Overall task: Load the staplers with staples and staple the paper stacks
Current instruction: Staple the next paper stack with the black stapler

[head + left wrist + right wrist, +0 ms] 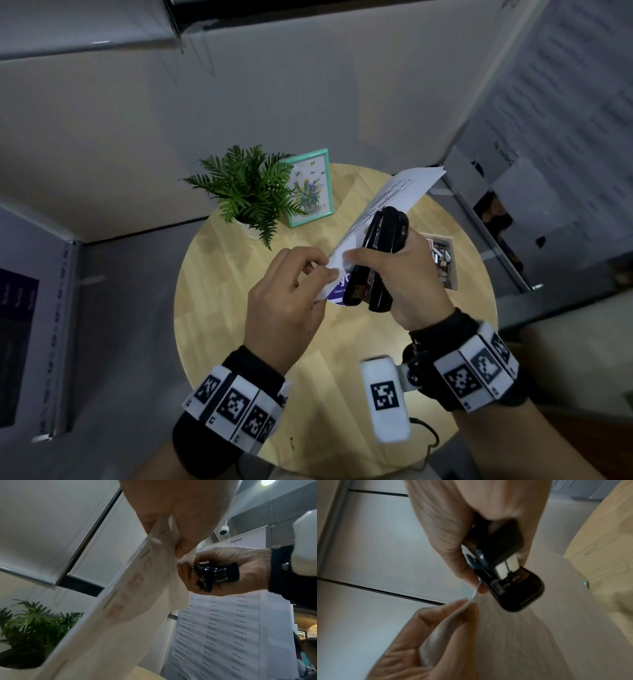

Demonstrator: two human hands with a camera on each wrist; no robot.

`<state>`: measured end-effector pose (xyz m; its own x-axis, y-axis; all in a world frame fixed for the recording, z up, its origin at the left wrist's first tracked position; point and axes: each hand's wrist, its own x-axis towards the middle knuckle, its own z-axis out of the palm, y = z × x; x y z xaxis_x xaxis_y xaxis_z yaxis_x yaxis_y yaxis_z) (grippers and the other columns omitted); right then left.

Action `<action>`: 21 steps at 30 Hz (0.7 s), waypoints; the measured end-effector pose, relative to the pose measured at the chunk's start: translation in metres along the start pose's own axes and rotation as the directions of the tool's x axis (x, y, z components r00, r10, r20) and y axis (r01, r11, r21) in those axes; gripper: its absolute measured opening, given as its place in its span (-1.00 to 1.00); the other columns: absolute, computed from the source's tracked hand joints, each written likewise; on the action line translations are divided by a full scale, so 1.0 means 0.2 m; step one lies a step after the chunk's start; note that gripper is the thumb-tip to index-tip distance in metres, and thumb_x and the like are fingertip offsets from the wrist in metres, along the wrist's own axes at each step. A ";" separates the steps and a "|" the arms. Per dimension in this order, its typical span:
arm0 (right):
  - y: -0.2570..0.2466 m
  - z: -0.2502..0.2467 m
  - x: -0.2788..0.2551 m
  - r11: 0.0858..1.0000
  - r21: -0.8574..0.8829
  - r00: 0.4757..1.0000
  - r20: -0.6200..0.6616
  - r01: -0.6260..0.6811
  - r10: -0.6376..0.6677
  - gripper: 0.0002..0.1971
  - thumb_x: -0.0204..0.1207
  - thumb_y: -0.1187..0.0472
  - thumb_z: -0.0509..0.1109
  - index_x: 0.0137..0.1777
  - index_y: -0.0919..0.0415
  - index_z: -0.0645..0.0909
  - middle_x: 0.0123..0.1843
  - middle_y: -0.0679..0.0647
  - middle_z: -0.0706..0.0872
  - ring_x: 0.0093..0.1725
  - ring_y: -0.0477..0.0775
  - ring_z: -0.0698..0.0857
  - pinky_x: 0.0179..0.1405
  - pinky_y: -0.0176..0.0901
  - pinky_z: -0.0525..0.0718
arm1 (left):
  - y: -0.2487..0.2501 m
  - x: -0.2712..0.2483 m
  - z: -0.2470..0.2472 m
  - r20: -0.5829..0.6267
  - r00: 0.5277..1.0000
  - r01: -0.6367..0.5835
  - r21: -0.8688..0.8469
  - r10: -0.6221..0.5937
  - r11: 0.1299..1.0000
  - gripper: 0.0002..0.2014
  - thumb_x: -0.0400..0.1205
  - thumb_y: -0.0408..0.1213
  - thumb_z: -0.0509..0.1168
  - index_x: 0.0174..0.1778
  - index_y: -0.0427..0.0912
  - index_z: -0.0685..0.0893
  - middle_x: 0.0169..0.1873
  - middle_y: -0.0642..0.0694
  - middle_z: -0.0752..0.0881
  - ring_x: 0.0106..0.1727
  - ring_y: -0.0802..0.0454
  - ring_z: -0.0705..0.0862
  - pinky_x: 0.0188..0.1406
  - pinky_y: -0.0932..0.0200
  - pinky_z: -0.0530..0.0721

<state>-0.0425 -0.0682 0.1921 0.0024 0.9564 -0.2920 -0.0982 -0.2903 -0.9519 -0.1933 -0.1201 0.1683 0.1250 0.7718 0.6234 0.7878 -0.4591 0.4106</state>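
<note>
A white paper stack (387, 205) with printed text is held up above the round wooden table (239, 308). My left hand (291, 284) pinches its near corner between thumb and fingers. My right hand (404, 274) grips a black stapler (376, 263), which lies against the same corner of the paper. In the right wrist view the stapler (505, 577) shows its metal front end beside the paper (522, 635). The left wrist view shows the paper stack (120, 608) from below and the stapler (216, 574) in my right hand (231, 566).
A potted green plant (250, 192) and a teal picture frame (311, 188) stand at the table's back. A wooden box of staples (442, 260) sits at the right, partly behind my right hand. Cardboard walls surround the table.
</note>
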 end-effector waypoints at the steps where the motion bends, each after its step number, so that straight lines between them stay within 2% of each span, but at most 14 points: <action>1: 0.00 0.00 0.00 1.000 0.003 1.000 0.019 0.008 -0.009 -0.66 0.06 0.43 0.60 -0.35 0.13 0.49 -0.41 0.08 0.54 -0.31 0.18 0.59 -0.26 0.08 0.62 | 0.00 0.00 0.00 -0.003 1.000 0.003 -0.004 -0.003 1.000 -0.65 0.31 -0.68 0.47 -0.10 -0.21 0.69 -0.01 -0.02 0.56 -0.16 -0.07 0.62 -0.39 0.16 0.52; 4: 0.00 -0.01 -0.01 1.000 0.007 0.999 0.045 0.026 -0.026 -0.61 0.11 0.51 0.61 -0.31 0.13 0.49 -0.44 -0.03 0.56 -0.31 0.15 0.60 -0.25 0.04 0.63 | 0.00 0.00 0.00 -0.009 1.000 0.009 -0.003 -0.010 1.000 -0.62 0.34 -0.67 0.45 -0.08 -0.15 0.63 -0.01 -0.02 0.55 -0.16 -0.07 0.62 -0.39 0.14 0.52; 6: 0.00 -0.01 -0.01 0.999 0.024 0.999 0.038 0.028 -0.029 -0.63 0.09 0.48 0.60 -0.28 0.15 0.50 -0.41 0.04 0.55 -0.30 0.18 0.60 -0.24 0.07 0.63 | 0.00 0.00 0.00 -0.011 1.000 0.008 -0.003 -0.008 1.000 -0.62 0.33 -0.68 0.44 -0.08 -0.16 0.64 -0.02 -0.03 0.56 -0.16 -0.08 0.63 -0.40 0.12 0.53; 8: 0.01 -0.01 -0.01 0.998 0.058 1.000 0.018 0.015 -0.016 -0.66 0.07 0.43 0.57 -0.22 0.19 0.53 -0.33 0.20 0.53 -0.28 0.20 0.58 -0.23 0.10 0.60 | 0.00 0.00 0.00 -0.009 1.000 0.004 -0.010 -0.004 1.000 -0.62 0.32 -0.69 0.42 -0.08 -0.16 0.64 -0.02 -0.02 0.56 -0.16 -0.08 0.63 -0.41 0.10 0.54; 10: 0.01 0.00 -0.02 0.996 0.085 1.000 0.007 -0.003 0.002 -0.68 0.09 0.39 0.56 -0.19 0.22 0.55 -0.28 0.23 0.51 -0.27 0.21 0.57 -0.22 0.11 0.58 | 0.01 0.00 0.00 -0.004 1.000 0.009 -0.015 -0.009 1.000 -0.61 0.33 -0.69 0.41 -0.08 -0.15 0.63 -0.02 -0.02 0.56 -0.17 -0.09 0.64 -0.43 0.08 0.55; 16: 0.03 -0.02 -0.03 0.990 0.132 0.999 -0.008 -0.052 0.053 -0.71 0.12 0.37 0.56 -0.19 0.20 0.57 -0.35 0.10 0.53 -0.30 0.14 0.55 -0.25 0.03 0.56 | 0.02 0.00 0.00 0.030 0.999 0.027 -0.007 -0.026 1.000 -0.71 0.31 -0.69 0.45 -0.17 -0.26 0.76 -0.03 0.00 0.57 -0.20 -0.10 0.67 -0.47 0.06 0.57; 21: 0.04 -0.03 -0.03 0.986 0.148 0.997 0.040 -0.070 0.065 -0.68 0.25 0.55 0.55 -0.14 0.23 0.55 -0.39 0.03 0.55 -0.41 0.05 0.58 -0.39 -0.10 0.58 | 0.02 -0.02 -0.01 0.049 0.997 0.058 -0.020 -0.057 0.998 -0.70 0.33 -0.68 0.47 -0.14 -0.25 0.77 -0.04 0.00 0.56 -0.16 -0.03 0.61 -0.40 0.13 0.55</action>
<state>-0.0381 -0.0762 0.1858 -0.0441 0.9361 -0.3491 -0.2448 -0.3489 -0.9046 -0.1918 -0.1249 0.1691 0.1095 0.8175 0.5654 0.7815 -0.4222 0.4593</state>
